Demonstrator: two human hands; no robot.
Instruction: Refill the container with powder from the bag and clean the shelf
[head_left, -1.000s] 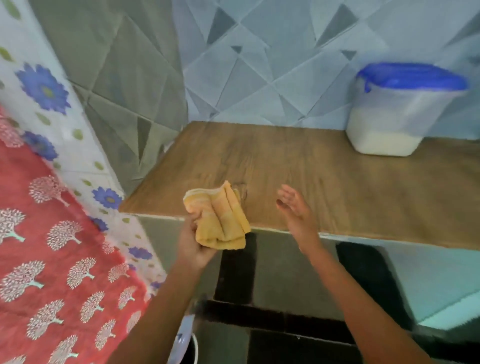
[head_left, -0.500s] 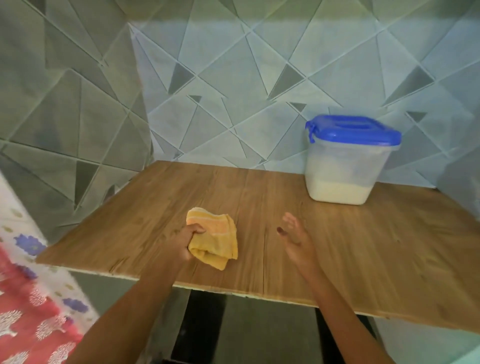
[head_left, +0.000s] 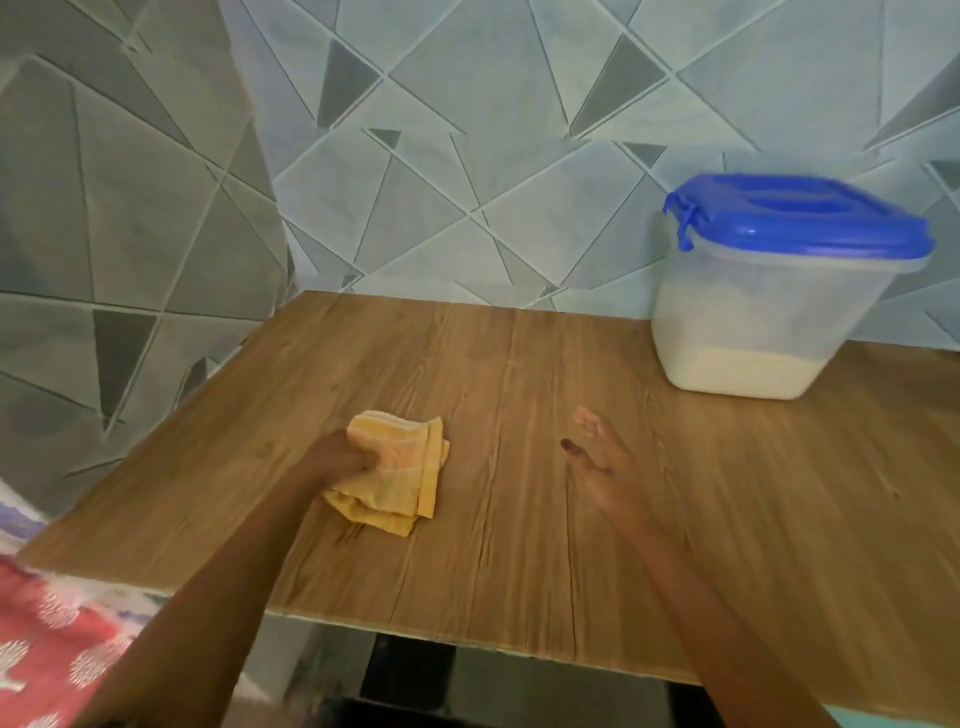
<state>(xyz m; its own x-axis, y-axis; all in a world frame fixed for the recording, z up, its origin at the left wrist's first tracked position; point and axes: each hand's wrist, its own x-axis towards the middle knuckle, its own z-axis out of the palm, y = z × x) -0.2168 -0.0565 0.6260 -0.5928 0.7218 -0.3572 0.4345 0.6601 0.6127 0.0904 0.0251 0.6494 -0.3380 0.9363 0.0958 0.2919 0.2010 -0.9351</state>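
A folded yellow cloth (head_left: 397, 480) lies on the wooden shelf (head_left: 675, 519) left of centre, and my left hand (head_left: 337, 457) grips its near-left part. My right hand (head_left: 602, 462) hovers flat just above the shelf's middle with fingers spread, holding nothing. At the back right of the shelf stands a clear plastic container (head_left: 769, 312) with a blue lid (head_left: 795, 218) shut on it; white powder fills its lowest part. No bag is in view.
Grey and blue triangle-patterned tiles (head_left: 467, 156) cover the walls behind and to the left of the shelf. A red cloth with white tree prints (head_left: 47, 639) hangs at the bottom left. Below the shelf's front edge is a dark gap.
The cloth went from the air in front of the shelf edge down onto the shelf surface, still in my left hand. Both hands reached further over the shelf and the view rose.
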